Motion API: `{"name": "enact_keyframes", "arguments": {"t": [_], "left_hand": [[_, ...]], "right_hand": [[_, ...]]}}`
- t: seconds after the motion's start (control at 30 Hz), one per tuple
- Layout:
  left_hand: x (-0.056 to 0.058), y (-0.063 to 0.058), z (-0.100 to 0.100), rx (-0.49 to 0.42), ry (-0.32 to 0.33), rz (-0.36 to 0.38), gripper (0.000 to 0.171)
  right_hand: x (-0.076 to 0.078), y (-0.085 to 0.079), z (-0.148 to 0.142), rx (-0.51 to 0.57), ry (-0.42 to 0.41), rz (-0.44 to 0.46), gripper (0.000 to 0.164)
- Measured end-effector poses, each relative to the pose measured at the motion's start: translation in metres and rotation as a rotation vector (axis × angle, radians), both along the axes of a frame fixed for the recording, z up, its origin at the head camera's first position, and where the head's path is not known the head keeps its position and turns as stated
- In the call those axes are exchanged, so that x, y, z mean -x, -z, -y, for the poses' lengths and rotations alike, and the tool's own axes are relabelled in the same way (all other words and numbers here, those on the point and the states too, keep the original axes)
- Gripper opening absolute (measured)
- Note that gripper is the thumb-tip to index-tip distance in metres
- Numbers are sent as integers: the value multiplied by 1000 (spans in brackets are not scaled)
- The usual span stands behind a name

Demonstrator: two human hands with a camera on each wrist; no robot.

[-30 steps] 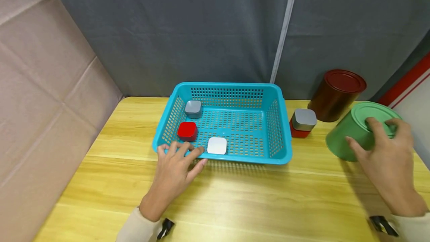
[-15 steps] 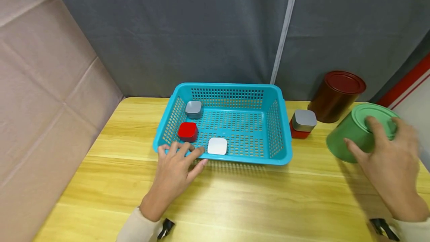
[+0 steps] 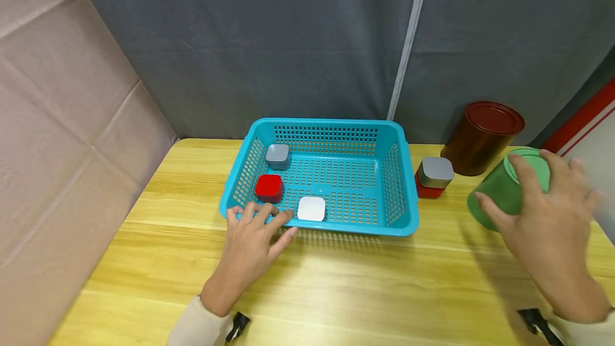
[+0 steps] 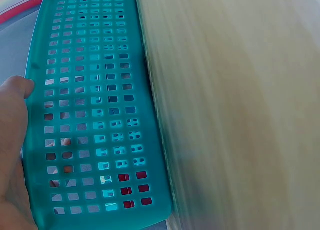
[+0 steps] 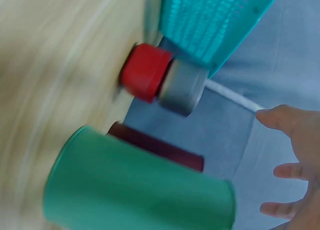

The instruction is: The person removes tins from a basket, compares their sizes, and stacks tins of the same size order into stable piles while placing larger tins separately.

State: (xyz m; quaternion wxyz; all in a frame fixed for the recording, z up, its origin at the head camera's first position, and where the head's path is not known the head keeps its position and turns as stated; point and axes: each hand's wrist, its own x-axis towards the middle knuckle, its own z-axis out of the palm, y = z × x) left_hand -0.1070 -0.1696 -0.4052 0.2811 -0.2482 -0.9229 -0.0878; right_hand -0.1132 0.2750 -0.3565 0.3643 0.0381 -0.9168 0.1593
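My left hand (image 3: 247, 250) holds the near rim of a blue-green plastic basket (image 3: 409, 196), with its fingers curled over the edge and its thumb outside. Inside the basket are a small grey box (image 3: 277, 156), a red box (image 3: 269, 188) and a white box (image 3: 311, 209), all with rounded corners. At the right, my right hand (image 3: 552, 228) is spread above and in front of a green lidded can (image 3: 497, 194), covering part of its lid in the head view. From the right wrist, a gap shows between the spread fingers (image 5: 287, 121) and the can.
Between basket and cans, a grey box (image 3: 436, 171) sits on a red box (image 3: 429, 191). A dark red lidded can (image 3: 480, 140) stands behind the green one. A grey curtain (image 3: 288, 41) backs the wooden table (image 3: 360, 292), and a pinkish cloth wall (image 3: 72, 122) borders its left.
My right hand has come off the green can's lid, spread its fingers and shifted slightly left. The left hand, basket and boxes have stayed in place.
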Motion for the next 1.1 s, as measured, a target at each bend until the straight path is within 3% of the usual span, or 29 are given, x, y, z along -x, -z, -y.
{"name": "enact_keyframes", "arguments": {"t": [0.33,0.7,0.87,1.1], "left_hand": [[0,0,0,-3,3,5,61],[0,1,-1,-1,0,0,63],[1,1,-1,-5,4,-6,63],[0,1,0,-3,6,-9,61]], "right_hand": [[8,-11,24,38,-77,42,113],[18,-19,43,96,-224,32,103],[23,-30,52,156,-285,143,71],[33,-49,69,228,-370,295,76]]}}
